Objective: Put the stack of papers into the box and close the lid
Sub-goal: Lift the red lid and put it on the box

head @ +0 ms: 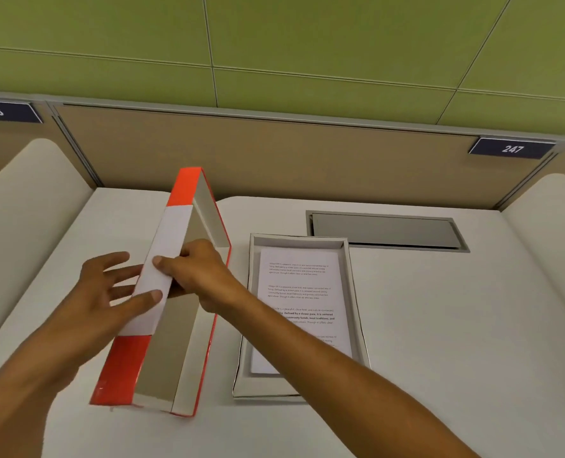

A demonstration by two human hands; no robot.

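An open grey box [355, 292] lies on the desk at centre right, with the stack of printed papers [299, 292] flat inside it. To its left the red and white lid [172, 342] stands tilted on its long edge, hollow side facing right. My right hand [195, 269] reaches across the box and grips the lid's upper rim at the white band. My left hand [109, 292] rests against the lid's outer side, thumb on the rim, fingers spread. My right forearm hides the box's near left corner.
A grey metal cable hatch [386, 231] is set into the white desk [439, 342] behind the box. A brown partition [274, 153] with number plates 246 and 247 closes off the back. Curved white dividers [26, 200] rise at both sides.
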